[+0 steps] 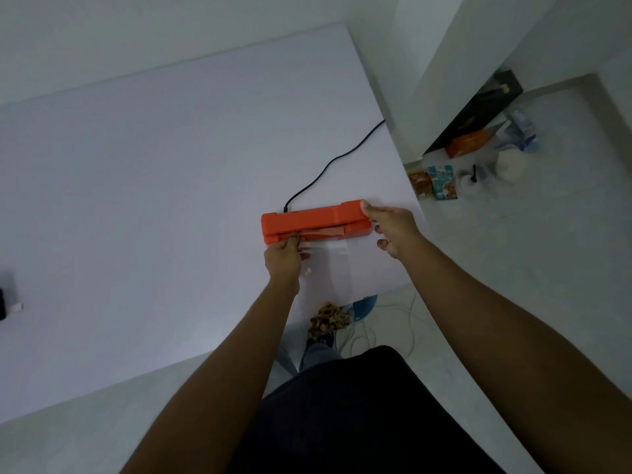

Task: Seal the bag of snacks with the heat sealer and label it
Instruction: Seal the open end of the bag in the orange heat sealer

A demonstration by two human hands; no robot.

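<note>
- Heat sealer, orange, frame centre, on white tabletop.
- Clear bag: mouth in sealer slot, snacks overhanging tabletop edge.
- Left hand: grip pinches bag's top corner.
- Right hand: fingers relaxed, thumb touching sealer's right end.

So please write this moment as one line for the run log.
step: bag in sealer | left hand: pinches clear bag mouth at orange heat sealer slot | right hand: on sealer's right end | snacks: hang over table edge | label: none seen

Left hand pinching clear snack bag in orange heat sealer, right hand at its end.
</note>
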